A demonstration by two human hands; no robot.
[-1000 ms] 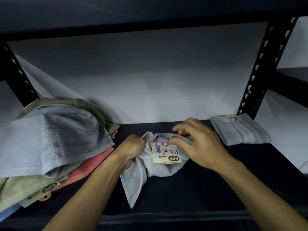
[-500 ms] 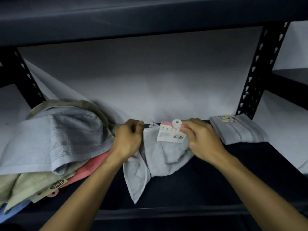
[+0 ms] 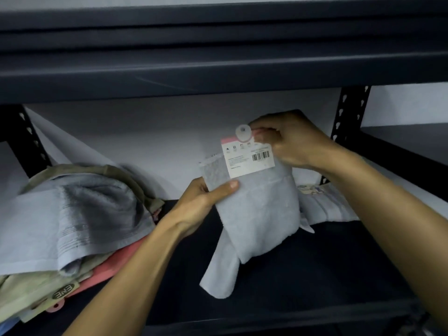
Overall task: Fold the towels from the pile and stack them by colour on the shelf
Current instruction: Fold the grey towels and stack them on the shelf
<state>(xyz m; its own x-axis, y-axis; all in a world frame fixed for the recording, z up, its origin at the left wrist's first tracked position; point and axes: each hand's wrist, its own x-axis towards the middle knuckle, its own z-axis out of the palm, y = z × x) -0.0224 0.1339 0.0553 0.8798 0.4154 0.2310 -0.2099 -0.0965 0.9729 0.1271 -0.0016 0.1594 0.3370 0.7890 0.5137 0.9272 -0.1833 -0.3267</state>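
I hold a small grey towel (image 3: 259, 214) up off the shelf (image 3: 303, 275), between my two hands and in front of the white back wall. My left hand (image 3: 203, 204) grips its left edge, thumb pressed flat across the front of the cloth and the other fingers curled out of sight behind it. My right hand (image 3: 291, 141) pinches the top right corner, fingertips closed on the pink strip at the head of the cardboard tag (image 3: 249, 157), whose barcode side faces me.

The cloth looks light and entirely limp: below my left thumb a loose flap droops toward the dark shelf board, and the body sags between my grips. I judge it will not hold any shape by itself, so it needs a hold at two corners of one edge, pulled taut, before any fold will lie true. The tag is the only stiff part; it would tear or bend if I pulled by it alone, so my pinch should take cloth together with the card.

To the left of my left hand lies the unfolded pile (image 3: 72, 214), grey on top, with olive and coral showing beneath. Just beyond my right wrist, a folded grey towel (image 3: 327, 207) rests on the shelf, the likely place for this one.
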